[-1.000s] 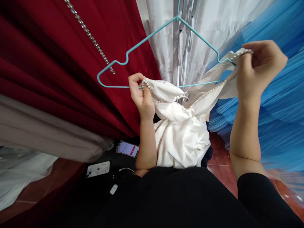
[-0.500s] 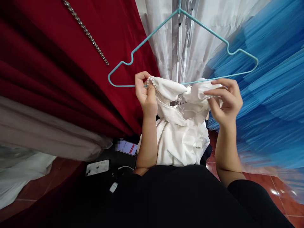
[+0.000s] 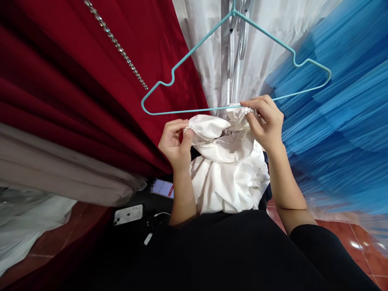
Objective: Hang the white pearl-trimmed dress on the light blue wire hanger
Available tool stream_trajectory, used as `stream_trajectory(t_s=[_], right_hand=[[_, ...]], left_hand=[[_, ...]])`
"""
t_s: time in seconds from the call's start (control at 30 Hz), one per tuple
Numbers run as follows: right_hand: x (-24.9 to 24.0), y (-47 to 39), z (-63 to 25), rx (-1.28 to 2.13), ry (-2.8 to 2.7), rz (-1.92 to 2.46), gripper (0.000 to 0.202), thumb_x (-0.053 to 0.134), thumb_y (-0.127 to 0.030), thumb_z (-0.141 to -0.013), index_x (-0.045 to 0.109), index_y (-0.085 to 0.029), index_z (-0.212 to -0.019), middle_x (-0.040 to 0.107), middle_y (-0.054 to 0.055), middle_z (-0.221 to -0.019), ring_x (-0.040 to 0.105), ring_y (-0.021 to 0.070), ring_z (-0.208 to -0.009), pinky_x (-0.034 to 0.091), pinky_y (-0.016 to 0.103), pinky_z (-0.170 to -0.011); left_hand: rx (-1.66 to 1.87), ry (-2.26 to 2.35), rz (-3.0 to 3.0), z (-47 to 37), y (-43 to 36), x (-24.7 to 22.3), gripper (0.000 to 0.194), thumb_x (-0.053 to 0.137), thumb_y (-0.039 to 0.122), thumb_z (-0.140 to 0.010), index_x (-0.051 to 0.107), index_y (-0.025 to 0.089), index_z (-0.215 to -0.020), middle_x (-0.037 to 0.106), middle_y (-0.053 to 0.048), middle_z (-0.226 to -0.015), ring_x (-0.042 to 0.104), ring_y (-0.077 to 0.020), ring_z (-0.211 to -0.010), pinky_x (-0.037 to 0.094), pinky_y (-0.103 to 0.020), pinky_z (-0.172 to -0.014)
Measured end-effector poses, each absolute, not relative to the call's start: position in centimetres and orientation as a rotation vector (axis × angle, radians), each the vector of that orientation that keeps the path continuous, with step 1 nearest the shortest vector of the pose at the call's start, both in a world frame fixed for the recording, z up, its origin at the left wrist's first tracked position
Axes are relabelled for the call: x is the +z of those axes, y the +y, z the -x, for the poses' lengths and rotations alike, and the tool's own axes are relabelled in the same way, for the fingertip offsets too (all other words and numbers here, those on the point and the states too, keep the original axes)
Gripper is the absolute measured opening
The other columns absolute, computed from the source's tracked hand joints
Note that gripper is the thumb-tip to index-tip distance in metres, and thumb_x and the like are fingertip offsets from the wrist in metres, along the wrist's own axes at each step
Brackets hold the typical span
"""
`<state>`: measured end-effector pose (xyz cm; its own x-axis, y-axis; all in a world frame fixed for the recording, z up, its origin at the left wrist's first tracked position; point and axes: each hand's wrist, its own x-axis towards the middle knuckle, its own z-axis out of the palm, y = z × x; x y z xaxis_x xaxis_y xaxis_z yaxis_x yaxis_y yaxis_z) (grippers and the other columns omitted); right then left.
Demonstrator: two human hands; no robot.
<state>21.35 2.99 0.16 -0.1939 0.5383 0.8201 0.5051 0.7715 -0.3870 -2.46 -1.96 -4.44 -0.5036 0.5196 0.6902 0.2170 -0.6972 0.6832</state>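
Fingers of the L hand [image 3: 176,148] pinch the pearl edging [image 3: 228,151] of a white garment [image 3: 226,186] at its near-left corner; fingers of the R hand [image 3: 267,122] clamp the same edge at right, slightly farther off. Garment sits ctr., its lower folds bunched up nr. the wearer's blk. shirt [image 3: 224,250]. Just beyond, an aqua hanger [image 3: 194,110] spans the far side, its R end out past the R hand. Red cloth [image 3: 145,40] at left, blue fabric [image 3: 336,121] at right, white drapes [image 3: 203,48] far ctr. Two phones, one lit [image 3: 163,188], one w/ its back up [image 3: 129,214], lie nr. left.
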Motion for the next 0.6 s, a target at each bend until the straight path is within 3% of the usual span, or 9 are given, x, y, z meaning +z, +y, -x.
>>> stream_trajectory(t_s=[0.1,0.23,0.47,0.6], right_hand=[[0.0,3.4,-21.4,0.032,-1.832,0.78,0.025,0.056,-0.029,-0.101,0.074,-0.031,-0.118,0.072,-0.001,-0.107,0.071,0.0168,-0.094,0.06,0.036,-0.082],[0.1,3.6,-21.5,0.045,-1.828,0.743,0.023,0.057,-0.028,-0.102,0.074,-0.03,-0.117,0.072,-0.001,-0.105,0.071,0.0164,-0.095,0.059,0.035,-0.081],[0.3,3.5,-21.6,0.062,-1.838,0.755,0.023,0.055,-0.03,-0.103,0.074,-0.03,-0.117,0.07,0.001,-0.101,0.069,0.017,-0.093,0.06,0.039,-0.083],[-0.1,3.6,-21.4,0.05,-1.831,0.801,0.022,0.056,-0.032,-0.103,0.074,-0.031,-0.116,0.068,0.001,-0.099,0.067,0.0174,-0.089,0.061,0.04,-0.083]], left_hand=[[2.304,1.309,-1.23,5.1,-2.1,-5.4,0.011,0.071,0.007,-0.079,0.067,0.014,-0.086,0.064,0.002,-0.077,0.061,-0.0095,-0.069,0.047,-0.022,-0.069],[2.33,1.392,-1.073,7.8,-0.6,-4.2,0.027,0.055,-0.012,-0.071,0.058,0.012,-0.083,0.058,0.005,-0.075,0.056,-0.006,-0.062,0.045,-0.019,-0.065],[2.563,1.564,-1.218,9.5,1.0,3.2,0.037,0.04,-0.024,-0.069,0.051,0.011,-0.076,0.048,0.008,-0.074,0.045,-0.001,-0.061,0.038,-0.015,-0.066],[2.498,1.437,-1.475,8.4,1.5,6.5,0.028,0.043,-0.021,-0.078,0.055,0.005,-0.083,0.05,0.007,-0.082,0.044,0.0011,-0.066,0.033,-0.013,-0.069]])
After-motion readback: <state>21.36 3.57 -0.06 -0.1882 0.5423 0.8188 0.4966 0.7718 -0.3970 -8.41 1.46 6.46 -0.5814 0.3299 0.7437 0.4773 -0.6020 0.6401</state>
